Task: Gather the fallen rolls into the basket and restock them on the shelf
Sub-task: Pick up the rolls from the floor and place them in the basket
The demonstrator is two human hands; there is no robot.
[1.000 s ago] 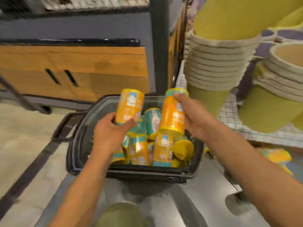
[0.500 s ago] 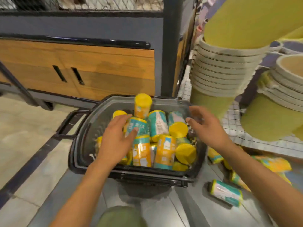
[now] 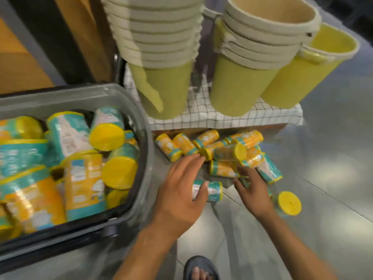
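Done: the basket (image 3: 141,126), at the left of the frame, is heaped with rolls (image 3: 113,136).
Left: about a dozen fallen rolls (image 3: 222,152) lie on the floor (image 3: 323,178) at centre, under the checked shelf (image 3: 222,116); I judge restocking has not begun.
Left hand (image 3: 181,190): fingers released and stretched out, the thumb lying on a teal roll (image 3: 214,190).
Right hand (image 3: 252,188): fingers spread on the pile; whether they grasp anything, I cannot tell.
Writing: the labels are too blurred to read.

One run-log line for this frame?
phase: gathering | left hand: open, thumb on teal-wrapped floor roll | right hand: open at yellow-capped roll pile | grey plastic basket: nearly full
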